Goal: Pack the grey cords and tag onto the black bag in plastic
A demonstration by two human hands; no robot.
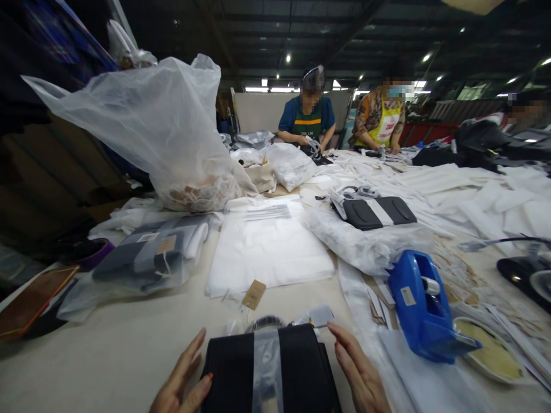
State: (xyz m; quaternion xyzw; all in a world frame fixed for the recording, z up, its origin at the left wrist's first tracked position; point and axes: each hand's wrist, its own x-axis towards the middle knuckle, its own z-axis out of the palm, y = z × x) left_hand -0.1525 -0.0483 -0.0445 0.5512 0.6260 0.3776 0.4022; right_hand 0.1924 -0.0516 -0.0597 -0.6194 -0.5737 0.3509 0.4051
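Observation:
A folded black item with a grey band (pixel 275 370) down its middle lies on the table right in front of me. My left hand (pixel 183 381) rests against its left edge, fingers stretched out and holding nothing. My right hand (pixel 359 370) lies flat along its right edge, fingers straight. A small white tag (pixel 321 315) and a brown paper tag (pixel 253 294) lie just beyond the item.
A blue tape dispenser (pixel 419 307) stands to my right. Ahead lie a stack of white bags (pixel 269 246), a packed dark garment (pixel 150 255) and a big clear bag (pixel 172 132). Other people (pixel 310 117) work at the far end.

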